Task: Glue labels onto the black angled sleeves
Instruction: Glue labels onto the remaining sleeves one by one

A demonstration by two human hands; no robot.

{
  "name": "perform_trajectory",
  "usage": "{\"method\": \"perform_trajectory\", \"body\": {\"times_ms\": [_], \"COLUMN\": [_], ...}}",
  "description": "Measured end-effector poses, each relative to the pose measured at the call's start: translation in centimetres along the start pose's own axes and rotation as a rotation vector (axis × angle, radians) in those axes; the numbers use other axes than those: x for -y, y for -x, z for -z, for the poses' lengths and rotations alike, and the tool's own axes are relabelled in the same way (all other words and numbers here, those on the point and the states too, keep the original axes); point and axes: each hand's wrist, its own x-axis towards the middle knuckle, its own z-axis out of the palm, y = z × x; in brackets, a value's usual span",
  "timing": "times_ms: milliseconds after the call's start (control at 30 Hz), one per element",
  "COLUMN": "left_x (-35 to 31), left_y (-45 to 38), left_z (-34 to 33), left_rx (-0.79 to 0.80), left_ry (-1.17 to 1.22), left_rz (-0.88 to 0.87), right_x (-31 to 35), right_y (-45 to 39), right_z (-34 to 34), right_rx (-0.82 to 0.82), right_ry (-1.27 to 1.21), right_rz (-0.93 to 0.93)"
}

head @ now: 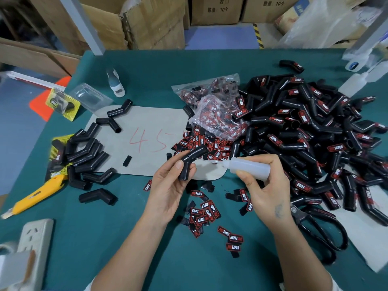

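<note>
My left hand (168, 185) grips a black angled sleeve (192, 160) by its lower leg, holding it above the grey mat (147, 122). My right hand (266, 185) holds a translucent glue bottle (245, 166) on its side, with the thin nozzle touching the bend of that sleeve. Loose red and black labels (204, 213) lie scattered on the green table (136, 238) between my hands. More labels spill from a clear bag (216, 114). A big heap of labelled sleeves (310, 127) fills the right side. Plain sleeves (88, 152) lie grouped at the left.
A yellow utility knife (35, 196) lies at the left edge near a power strip (35, 238). Black scissors (321, 229) rest at the right by my wrist. A second glue bottle (115, 82) lies at the back. Cardboard boxes (151, 22) stand beyond the table.
</note>
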Motion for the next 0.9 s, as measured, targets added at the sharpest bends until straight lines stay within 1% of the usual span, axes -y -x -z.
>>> {"method": "perform_trajectory", "body": {"times_ms": [400,533,700,900], "left_x": [-0.09,-0.25,-0.03,-0.03], "left_y": [0.21,0.28,0.34,0.28], "left_z": [-0.46,-0.59,-0.52,-0.54], "left_rx": [-0.021,0.000,-0.009,0.005], "left_ry": [-0.005,0.000,-0.020,-0.050], "left_rz": [0.007,-0.004,-0.019,-0.030], "right_x": [-0.30,-0.34,-0.11,-0.01], "right_y": [0.05,-0.19,0.10,0.03], "right_z": [-0.03,0.24,-0.13,0.06], "right_rx": [-0.009,-0.039,-0.003,-0.028], "right_ry": [0.017,0.008,0.030,0.023], "right_rz": [0.010,0.007,0.031,0.032]}}
